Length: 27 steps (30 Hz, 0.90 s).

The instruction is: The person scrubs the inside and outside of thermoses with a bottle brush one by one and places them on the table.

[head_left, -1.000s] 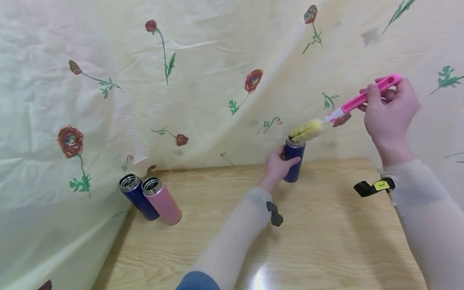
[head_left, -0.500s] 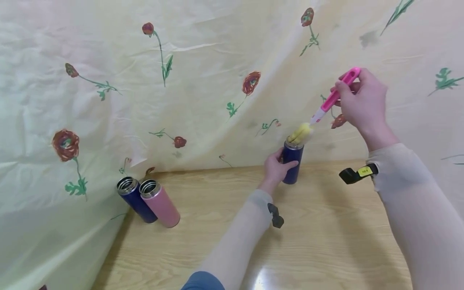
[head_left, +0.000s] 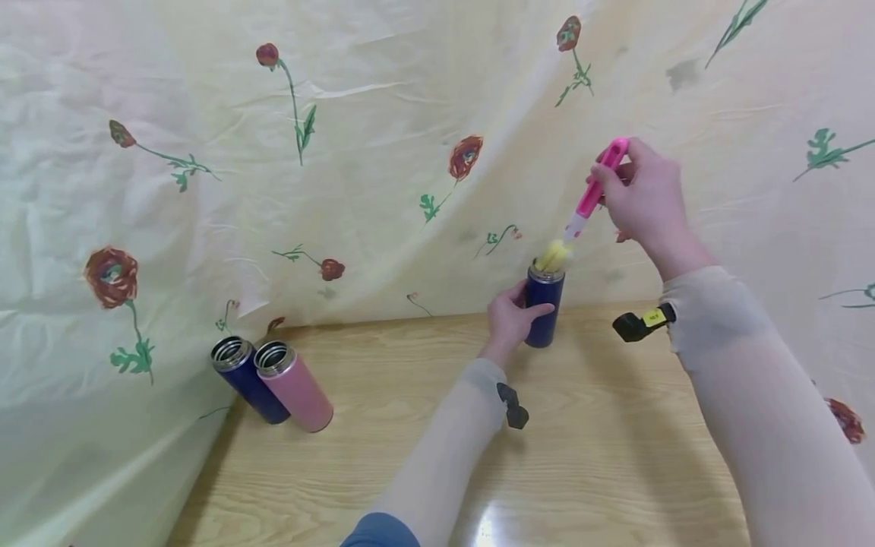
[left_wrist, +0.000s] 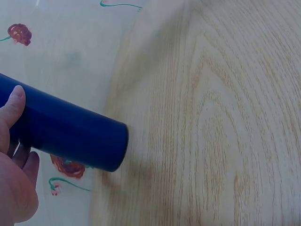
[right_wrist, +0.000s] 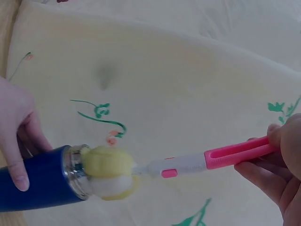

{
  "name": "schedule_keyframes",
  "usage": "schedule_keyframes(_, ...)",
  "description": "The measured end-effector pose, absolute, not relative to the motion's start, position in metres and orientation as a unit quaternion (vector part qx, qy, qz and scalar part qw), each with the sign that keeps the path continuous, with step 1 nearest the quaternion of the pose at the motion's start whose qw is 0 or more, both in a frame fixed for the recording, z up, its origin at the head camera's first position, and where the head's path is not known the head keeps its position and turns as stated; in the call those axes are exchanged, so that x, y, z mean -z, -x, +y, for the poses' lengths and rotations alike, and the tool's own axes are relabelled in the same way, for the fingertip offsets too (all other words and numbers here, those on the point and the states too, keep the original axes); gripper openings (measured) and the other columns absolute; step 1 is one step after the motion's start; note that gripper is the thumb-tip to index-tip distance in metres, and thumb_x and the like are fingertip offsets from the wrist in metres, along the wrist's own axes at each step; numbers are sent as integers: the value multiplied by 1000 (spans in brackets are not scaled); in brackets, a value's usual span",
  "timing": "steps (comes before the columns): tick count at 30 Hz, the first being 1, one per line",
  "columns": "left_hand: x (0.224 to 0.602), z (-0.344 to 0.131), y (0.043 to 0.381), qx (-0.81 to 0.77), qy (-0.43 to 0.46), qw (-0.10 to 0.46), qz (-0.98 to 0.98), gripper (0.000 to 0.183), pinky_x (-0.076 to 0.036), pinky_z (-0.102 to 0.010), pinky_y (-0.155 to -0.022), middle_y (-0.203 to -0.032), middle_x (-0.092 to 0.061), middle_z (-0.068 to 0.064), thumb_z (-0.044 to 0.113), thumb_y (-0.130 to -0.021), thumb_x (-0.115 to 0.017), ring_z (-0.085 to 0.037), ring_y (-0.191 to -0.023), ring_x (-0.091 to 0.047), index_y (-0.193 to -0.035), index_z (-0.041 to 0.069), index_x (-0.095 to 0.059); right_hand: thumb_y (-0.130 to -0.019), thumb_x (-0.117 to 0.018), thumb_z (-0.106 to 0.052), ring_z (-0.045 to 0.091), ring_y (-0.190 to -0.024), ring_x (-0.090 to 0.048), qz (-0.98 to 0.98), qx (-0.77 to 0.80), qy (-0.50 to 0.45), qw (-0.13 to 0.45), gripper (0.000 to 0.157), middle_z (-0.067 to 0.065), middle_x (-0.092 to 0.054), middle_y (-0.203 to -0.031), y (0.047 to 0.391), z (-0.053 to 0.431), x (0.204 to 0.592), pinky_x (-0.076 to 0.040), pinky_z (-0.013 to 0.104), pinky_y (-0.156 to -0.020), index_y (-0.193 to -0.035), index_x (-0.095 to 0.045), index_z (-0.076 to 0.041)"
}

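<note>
My left hand (head_left: 510,319) grips a dark blue bottle (head_left: 544,311) around its body near the back of the table. In the left wrist view the thumb lies across the blue bottle (left_wrist: 70,127). With my right hand (head_left: 645,190) I pinch the pink handle of a bottle brush (head_left: 598,190) by its upper end. The yellow and white sponge head (right_wrist: 110,172) is partly in the bottle's metal mouth (right_wrist: 77,172), and part of it bulges out above the rim. How deep the tip reaches is hidden. The brush slants up to the right.
A second dark blue bottle (head_left: 254,387) and a pink bottle (head_left: 301,395), both uncapped, stand close together on the wooden table (head_left: 383,395) at the left. A flower-patterned cloth (head_left: 383,152) hangs behind and along the left side.
My right hand has moved left and the brush has become steeper. Its sponge head has gone from lying over the bottle's mouth to partly inside. The left hand keeps its grip.
</note>
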<state>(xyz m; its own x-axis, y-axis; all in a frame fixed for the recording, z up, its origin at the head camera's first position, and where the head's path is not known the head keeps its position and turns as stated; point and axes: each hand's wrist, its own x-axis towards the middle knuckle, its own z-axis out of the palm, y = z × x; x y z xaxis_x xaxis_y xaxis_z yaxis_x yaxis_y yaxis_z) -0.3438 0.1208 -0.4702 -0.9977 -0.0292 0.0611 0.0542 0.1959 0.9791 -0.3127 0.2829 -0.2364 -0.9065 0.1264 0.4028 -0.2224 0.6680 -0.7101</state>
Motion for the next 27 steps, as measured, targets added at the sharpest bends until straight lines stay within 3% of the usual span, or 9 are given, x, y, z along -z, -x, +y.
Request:
schedule_keyframes(6,471,121,343,629,5,31,-777,68,-55,-31,-105,-136,-73,-1,20,-82,-96,-14,-124,-69,-144,16,-69,-111,-59,-26,16,-84,-73,-893,-386,-64,223,23,16,-79,-117,317,268,252,-48,24,-52,-123,-62,-7)
schedule_keyframes(11,470,119,345,626,15,45,-778,69,-56,-31,-105,-136,-72,-4,21,-82,-96,-16,-124,-69,-145,13,-68,-112,-54,-15,21,-79,-68,-895,-394,-73,197,15,16,-79,-117,327,265,278,-41,29,-49,-123,-61,-8)
schedule_keyframes(16,471,118,347,622,19,38,-781,69,-55,-31,-107,-138,-71,-4,22,-83,-95,-15,-127,-68,-146,14,-67,-111,-58,-15,26,-70,-59,-914,-362,-98,153,11,19,-78,-113,336,265,329,-43,33,-54,-118,-62,-8)
schedule_keyframes(18,472,119,347,612,26,36,-789,69,-55,-31,-107,-139,-71,-3,26,-85,-94,-15,-127,-67,-148,16,-66,-111,-58,-15,27,-73,-62,-915,-360,-98,155,11,20,-78,-112,337,265,344,-43,35,-55,-117,-63,-7)
schedule_keyframes(22,477,119,346,598,54,50,-798,71,-56,-34,-106,-138,-73,-2,32,-87,-92,-16,-125,-68,-151,17,-64,-112,-57,-16,31,-69,-59,-908,-372,-82,175,11,19,-79,-110,336,264,354,-40,38,-53,-117,-63,-9)
schedule_keyframes(27,486,113,348,598,105,52,-793,80,-54,-41,-106,-143,-69,0,25,-87,-93,-13,-121,-64,-157,20,-56,-113,-53,-19,32,-76,-60,-909,-380,-72,156,12,19,-78,-114,335,261,356,-42,38,-58,-118,-60,-11)
